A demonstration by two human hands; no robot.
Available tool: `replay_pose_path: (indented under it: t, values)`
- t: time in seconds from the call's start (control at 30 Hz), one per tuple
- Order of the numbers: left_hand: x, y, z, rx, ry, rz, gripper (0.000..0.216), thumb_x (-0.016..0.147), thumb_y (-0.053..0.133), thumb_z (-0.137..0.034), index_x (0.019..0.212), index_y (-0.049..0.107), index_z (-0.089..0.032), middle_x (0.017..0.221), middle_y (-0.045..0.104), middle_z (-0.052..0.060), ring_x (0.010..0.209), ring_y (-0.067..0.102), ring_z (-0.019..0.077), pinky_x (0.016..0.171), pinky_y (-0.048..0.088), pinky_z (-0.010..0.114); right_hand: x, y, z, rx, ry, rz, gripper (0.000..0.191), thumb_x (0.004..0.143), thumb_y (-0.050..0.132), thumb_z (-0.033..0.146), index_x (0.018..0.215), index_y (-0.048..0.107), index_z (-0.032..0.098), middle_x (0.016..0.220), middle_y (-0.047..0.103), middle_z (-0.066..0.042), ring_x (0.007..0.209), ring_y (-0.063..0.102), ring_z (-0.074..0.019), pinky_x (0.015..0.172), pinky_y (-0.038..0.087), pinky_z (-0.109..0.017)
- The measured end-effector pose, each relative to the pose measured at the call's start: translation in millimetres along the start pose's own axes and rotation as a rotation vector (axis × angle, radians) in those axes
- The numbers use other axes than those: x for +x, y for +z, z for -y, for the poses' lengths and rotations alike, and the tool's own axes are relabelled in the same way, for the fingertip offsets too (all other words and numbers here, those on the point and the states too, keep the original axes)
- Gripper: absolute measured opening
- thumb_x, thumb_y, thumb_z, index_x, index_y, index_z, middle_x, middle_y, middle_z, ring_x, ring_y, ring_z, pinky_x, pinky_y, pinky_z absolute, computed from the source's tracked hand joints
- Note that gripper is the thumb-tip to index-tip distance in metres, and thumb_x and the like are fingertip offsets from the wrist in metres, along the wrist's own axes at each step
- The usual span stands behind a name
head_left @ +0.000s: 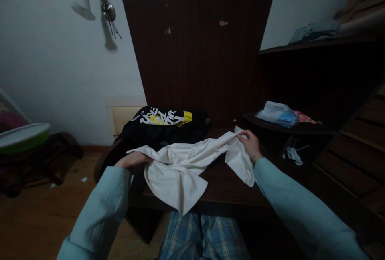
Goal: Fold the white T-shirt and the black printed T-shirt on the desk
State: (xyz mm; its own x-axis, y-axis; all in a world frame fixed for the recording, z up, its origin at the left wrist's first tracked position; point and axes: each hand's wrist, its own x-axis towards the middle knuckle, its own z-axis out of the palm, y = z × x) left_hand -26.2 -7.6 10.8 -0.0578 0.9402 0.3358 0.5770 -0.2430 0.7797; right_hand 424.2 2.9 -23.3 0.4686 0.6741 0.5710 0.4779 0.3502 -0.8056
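A crumpled white garment (183, 168) is stretched across the dark wooden table (228, 188), one corner hanging over the front edge. My left hand (132, 160) grips its left end, fingers mostly tucked under the cloth. My right hand (251, 144) is closed on the bunched right end. Both arms wear light blue-green sleeves. Behind the white garment lies a black garment (162, 125) with white and yellow lettering.
A dark wood panel (198, 43) rises behind the table. At the right, a small shelf (270, 125) holds a plastic bag (278, 113) and a colourful item. A wall lamp (96, 5) hangs at upper left. A green-rimmed tub (22, 136) sits at left.
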Motion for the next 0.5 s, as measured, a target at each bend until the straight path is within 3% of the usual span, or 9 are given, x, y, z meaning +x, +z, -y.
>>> replay_pose_path:
  t: [0.07,0.13,0.3,0.43,0.5]
  values:
    - [2,-22,-12,0.047,-0.115,0.303,0.011,0.05,0.064,-0.026,0.057,0.06,-0.019,0.057,0.059,0.0,0.059,0.058,0.0198,0.055,0.048,0.029,18,-18,3,-0.059,-0.052,0.04,0.03,0.057,0.063,0.049,0.058,0.055,0.02,0.062,0.059,0.0,0.066,0.053,-0.0185,0.067,0.04,-0.032]
    - [6,-37,-23,-0.027,-0.1,0.396,0.018,0.054,0.059,-0.032,0.064,0.057,-0.017,0.059,0.055,-0.002,0.058,0.054,0.0159,0.052,0.045,0.025,36,-37,10,-0.147,-0.111,0.107,0.031,0.057,0.064,0.05,0.058,0.057,0.02,0.061,0.059,0.0,0.065,0.054,-0.0189,0.066,0.042,-0.033]
    - [18,-42,-36,-0.089,-0.011,0.262,0.027,0.063,0.048,-0.044,0.067,0.044,-0.018,0.058,0.041,-0.005,0.052,0.04,0.0094,0.046,0.033,0.018,64,-69,39,-0.341,-0.327,0.268,0.031,0.064,0.059,0.052,0.06,0.059,0.021,0.065,0.059,-0.003,0.068,0.056,-0.021,0.066,0.044,-0.035]
    - [34,-35,-36,0.037,0.134,0.099,0.032,0.064,0.048,-0.049,0.07,0.044,-0.018,0.06,0.041,-0.005,0.055,0.04,0.0101,0.051,0.035,0.02,69,-75,55,-0.42,-0.509,0.205,0.028,0.067,0.059,0.049,0.061,0.057,0.021,0.088,0.059,-0.007,0.089,0.054,-0.0253,0.079,0.041,-0.04]
    - [40,-33,-34,0.127,0.189,0.014,0.033,0.067,0.045,-0.051,0.074,0.044,-0.019,0.062,0.044,-0.004,0.057,0.043,0.0114,0.053,0.036,0.021,65,-73,57,-0.415,-0.505,0.205,0.025,0.07,0.056,0.045,0.065,0.055,0.021,0.092,0.058,-0.007,0.091,0.053,-0.0251,0.08,0.041,-0.04]
